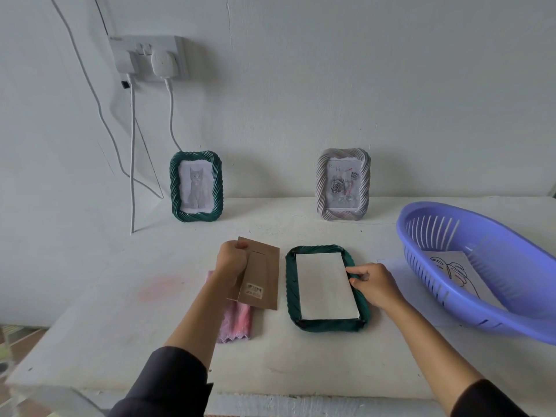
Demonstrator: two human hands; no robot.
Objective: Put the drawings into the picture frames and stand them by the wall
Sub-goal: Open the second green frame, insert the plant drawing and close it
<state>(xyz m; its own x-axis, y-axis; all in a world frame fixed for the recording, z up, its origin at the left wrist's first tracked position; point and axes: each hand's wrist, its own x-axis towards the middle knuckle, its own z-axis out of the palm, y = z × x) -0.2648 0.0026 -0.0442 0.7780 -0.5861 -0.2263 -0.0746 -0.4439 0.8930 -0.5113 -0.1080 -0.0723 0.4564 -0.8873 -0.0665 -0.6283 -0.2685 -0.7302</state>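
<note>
Two hands are shown nearest: the left hand (pixel 231 260) is closed around a brown cardboard backing board (pixel 266 272) above a pink cloth (pixel 237 323), and the right hand (pixel 376 285) is curled on the rim of a dark green twisted-rim frame (pixel 328 325) lying face down, a white sheet (pixel 323 285) laid in it. Farther right, one line drawing (pixel 460 272) is left in a purple plastic basket (pixel 496 299). By the wall, a green cat-drawing frame (pixel 196 186) and a grey rose-drawing frame (pixel 343 184) are already stood; about half is judged done.

A green frame (pixel 291 287) lies face down on the desk (pixel 301 356) with a white sheet (pixel 323 284) in its back, its brown backboard (pixel 264 275) held just left, while the green cat frame (pixel 196 186) and pale rose frame (pixel 343 184) stand upright against the wall (pixel 301 85).
</note>
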